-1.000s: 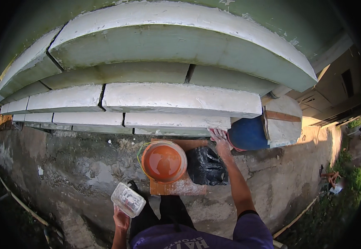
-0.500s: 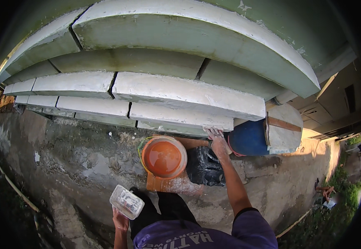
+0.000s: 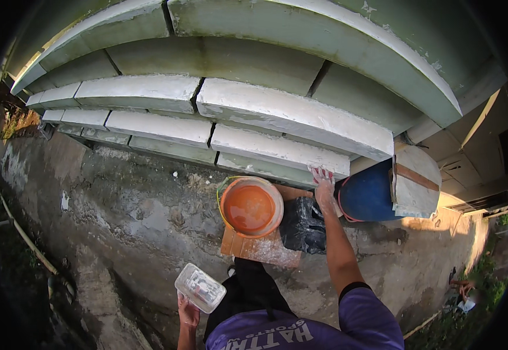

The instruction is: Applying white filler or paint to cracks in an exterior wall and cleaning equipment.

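Observation:
My left hand [image 3: 187,310] holds a shallow rectangular translucent plastic container [image 3: 200,287] smeared with white residue, low at the centre-left of the head view. My right hand [image 3: 323,185] reaches up to the right end of the lowest white-coated ledge [image 3: 271,149], its fingers pressing a pink-red pad or cloth [image 3: 318,172], partly hidden under them, against it. Just below and left of this hand, an orange bucket [image 3: 248,206] with liquid inside stands on a brown board [image 3: 239,248], beside a crumpled black plastic bag [image 3: 300,230].
Stepped green-and-white ledges [image 3: 149,87] overhang the stained concrete ground [image 3: 120,204]. A blue drum [image 3: 368,192] with a pale panel [image 3: 417,175] against it stands right of my hand. Poles [image 3: 29,236] lie along the left edge. A blurred person [image 3: 464,294] is at the far right by plants.
The view has shifted, so ledges, bucket and drum appear further right and mostly higher. My right hand stays at the ledge's end with the pad; my left still holds the container.

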`<state>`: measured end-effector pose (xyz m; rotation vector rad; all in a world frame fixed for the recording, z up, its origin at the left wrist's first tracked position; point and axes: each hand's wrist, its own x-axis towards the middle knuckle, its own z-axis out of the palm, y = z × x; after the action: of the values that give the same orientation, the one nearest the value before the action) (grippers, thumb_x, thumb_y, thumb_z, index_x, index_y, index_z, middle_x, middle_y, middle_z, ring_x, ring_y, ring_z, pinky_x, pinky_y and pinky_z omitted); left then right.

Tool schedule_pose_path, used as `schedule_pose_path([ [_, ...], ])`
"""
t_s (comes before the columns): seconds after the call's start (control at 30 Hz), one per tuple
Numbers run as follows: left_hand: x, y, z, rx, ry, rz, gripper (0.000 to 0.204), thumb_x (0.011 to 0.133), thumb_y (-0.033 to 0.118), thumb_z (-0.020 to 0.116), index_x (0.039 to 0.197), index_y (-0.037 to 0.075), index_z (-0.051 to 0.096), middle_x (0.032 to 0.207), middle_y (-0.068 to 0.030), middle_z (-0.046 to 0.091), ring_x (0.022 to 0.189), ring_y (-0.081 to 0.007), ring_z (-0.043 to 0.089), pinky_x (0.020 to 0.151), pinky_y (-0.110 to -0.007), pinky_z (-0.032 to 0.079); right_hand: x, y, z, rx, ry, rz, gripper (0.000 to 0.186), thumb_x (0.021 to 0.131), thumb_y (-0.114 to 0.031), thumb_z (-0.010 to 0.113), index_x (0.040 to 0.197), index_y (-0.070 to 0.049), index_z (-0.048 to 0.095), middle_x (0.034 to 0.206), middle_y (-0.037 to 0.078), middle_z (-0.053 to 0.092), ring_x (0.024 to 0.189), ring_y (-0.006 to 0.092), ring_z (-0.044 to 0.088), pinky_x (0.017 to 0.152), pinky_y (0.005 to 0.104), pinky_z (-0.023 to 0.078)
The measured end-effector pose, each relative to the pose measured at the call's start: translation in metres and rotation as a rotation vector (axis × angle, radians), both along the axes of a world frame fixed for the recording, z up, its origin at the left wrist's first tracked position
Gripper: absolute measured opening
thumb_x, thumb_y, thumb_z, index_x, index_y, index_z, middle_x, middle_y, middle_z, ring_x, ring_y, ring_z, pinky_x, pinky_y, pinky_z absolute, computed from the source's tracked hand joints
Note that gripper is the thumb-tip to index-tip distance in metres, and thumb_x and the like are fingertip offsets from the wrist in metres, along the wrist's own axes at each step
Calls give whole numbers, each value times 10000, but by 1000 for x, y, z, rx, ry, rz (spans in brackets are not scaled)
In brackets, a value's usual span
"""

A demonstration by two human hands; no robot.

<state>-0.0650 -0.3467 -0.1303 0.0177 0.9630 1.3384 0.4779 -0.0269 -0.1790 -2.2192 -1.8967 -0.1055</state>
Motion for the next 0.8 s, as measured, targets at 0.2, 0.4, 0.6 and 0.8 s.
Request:
schedule_pose_path([
  [0.2,51,-34,-11,-9,-111,70,747,823,161,681,1458,132,289,1440,-117,402,1290,-345,449,1021,-524,431,-4,-36,47,206,260,150,524,775,51,479,1269,-89,582,1246,208,584,1180,359,536,1000,425,430],
  [0.4,116,-44,0,6,-175,-13,774,818,125,702,1455,96,264,1421,-143,418,1273,-380,472,949,-543,486,65,16,39,40,46,-18,416,885,-58,455,1282,-104,570,1062,196,647,1026,364,607,934,460,460],
  [0.6,131,-36,-23,23,-113,65,736,846,111,668,1459,100,261,1446,-143,388,1293,-382,448,965,-543,475,67,18,-18,-55,-253,-9,443,901,-143,457,1341,-116,507,1128,218,607,1093,374,570,931,540,437],
  [0.8,158,-25,-13,12,-57,163,743,837,121,677,1458,103,269,1439,-128,396,1293,-372,449,955,-527,487,33,-58,11,-23,92,205,404,859,-51,537,1250,-123,605,1216,108,617,1156,308,555,1001,434,438],
])
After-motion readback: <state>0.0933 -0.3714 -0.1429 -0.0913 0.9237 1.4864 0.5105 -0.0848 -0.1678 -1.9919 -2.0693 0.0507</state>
